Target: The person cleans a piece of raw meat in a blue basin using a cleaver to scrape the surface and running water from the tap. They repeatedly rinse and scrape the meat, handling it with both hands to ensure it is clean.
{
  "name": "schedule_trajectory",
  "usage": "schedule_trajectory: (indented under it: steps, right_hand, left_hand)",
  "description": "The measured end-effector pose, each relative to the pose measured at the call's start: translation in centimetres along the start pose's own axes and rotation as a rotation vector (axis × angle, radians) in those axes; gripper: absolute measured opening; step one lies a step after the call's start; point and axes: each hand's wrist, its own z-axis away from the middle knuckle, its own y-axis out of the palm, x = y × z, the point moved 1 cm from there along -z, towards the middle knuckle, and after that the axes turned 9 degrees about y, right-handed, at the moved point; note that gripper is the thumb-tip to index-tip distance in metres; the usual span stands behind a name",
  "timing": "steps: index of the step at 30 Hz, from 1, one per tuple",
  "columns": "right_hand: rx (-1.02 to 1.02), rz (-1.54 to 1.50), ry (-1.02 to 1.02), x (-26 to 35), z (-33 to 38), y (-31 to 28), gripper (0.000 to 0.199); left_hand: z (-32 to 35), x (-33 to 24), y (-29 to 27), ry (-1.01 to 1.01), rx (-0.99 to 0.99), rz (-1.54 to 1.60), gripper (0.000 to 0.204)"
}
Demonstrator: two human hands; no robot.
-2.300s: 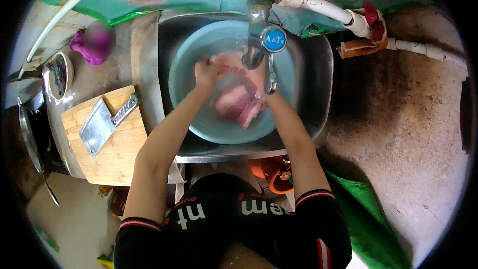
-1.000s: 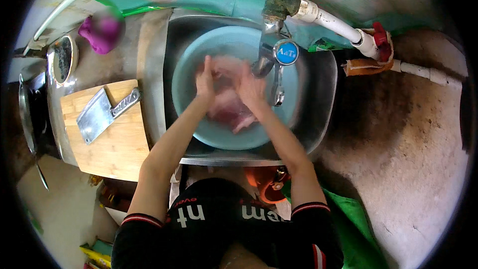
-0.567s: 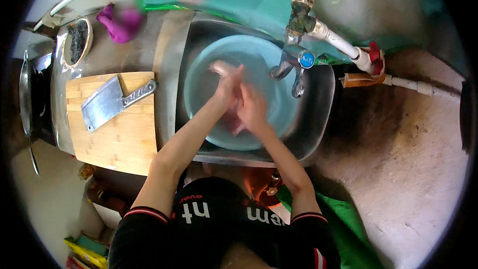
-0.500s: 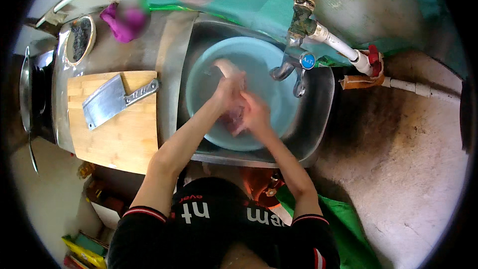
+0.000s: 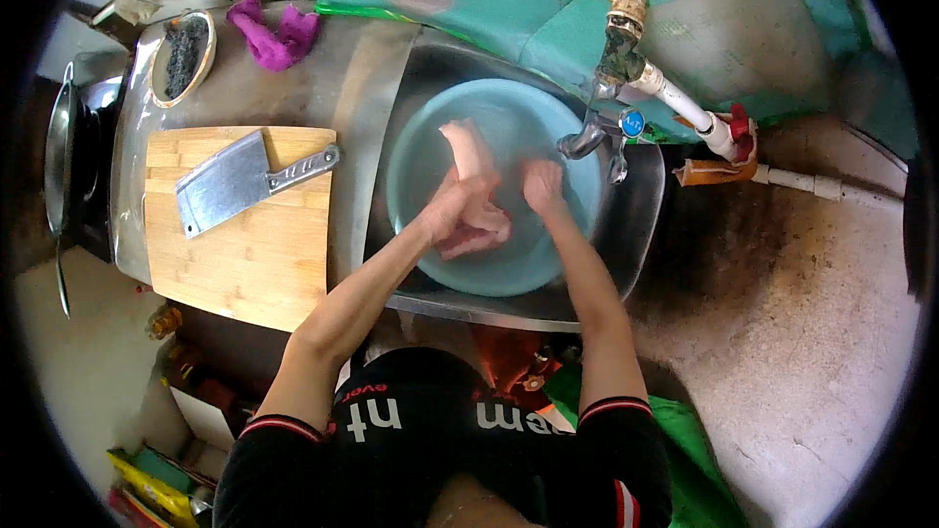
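Observation:
A long piece of pork (image 5: 477, 238), pale rind on one end and pink layered flesh at the other, is held over the light blue basin (image 5: 399, 152). My left hand (image 5: 460, 203) wraps round its middle. Its far end points up and away, and its near end shows below my fingers. To the right, apart from the meat, my right hand (image 5: 543, 184) is inside the basin with its fingers curled in; nothing shows in them. Cloudy water (image 5: 533, 244) lies in the basin, which sits in a metal sink (image 5: 641, 235).
A tap (image 5: 592, 137) reaches over the basin's right side. Left of the sink, a cleaver (image 5: 225, 186) lies on a wooden cutting board (image 5: 245, 269). Behind the board are a bowl with a dark scourer (image 5: 183, 57) and a purple cloth (image 5: 274, 34). A pan (image 5: 61, 161) stands far left.
My right hand has come off the pork and moved right, away from my left hand. The left hand keeps its hold, and more of the pork shows. The view has shifted slightly.

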Motion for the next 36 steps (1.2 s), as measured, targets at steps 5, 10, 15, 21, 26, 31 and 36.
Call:
schedule_trajectory:
  steps: [5,10,15,21,26,31,36]
  right_hand:
    - [-0.082,-0.047,-0.111,-1.1,2.3,-1.9,0.027]
    - [-0.274,-0.105,-0.169,1.7,2.7,-7.4,0.026]
    - [-0.463,-0.339,-0.341,14.0,3.6,-18.4,0.026]
    - [-0.281,-0.246,-0.823,30.6,2.0,-16.7,0.043]
    - [-0.087,0.018,-0.736,37.9,1.5,-14.5,0.056]
    - [-0.051,-0.289,-0.485,32.1,3.3,-17.3,0.053]
    - [-0.314,-0.227,-0.263,18.0,12.4,-20.9,0.045]
  left_hand:
    - [2.3,-2.3,2.2,0.021,0.044,0.049,0.049]
    - [3.5,-2.7,1.3,0.043,0.126,0.142,0.066]
    - [4.5,-0.9,-0.7,-0.045,0.004,0.311,0.028]
    - [3.0,1.5,-2.0,0.253,0.263,-0.264,0.034]
    - [-2.7,6.1,-7.5,0.703,0.308,-1.248,0.028]
    - [2.3,0.2,-3.1,0.171,0.332,-0.131,0.024]
    - [6.5,-3.1,-0.9,-0.048,0.084,-0.025,0.045]
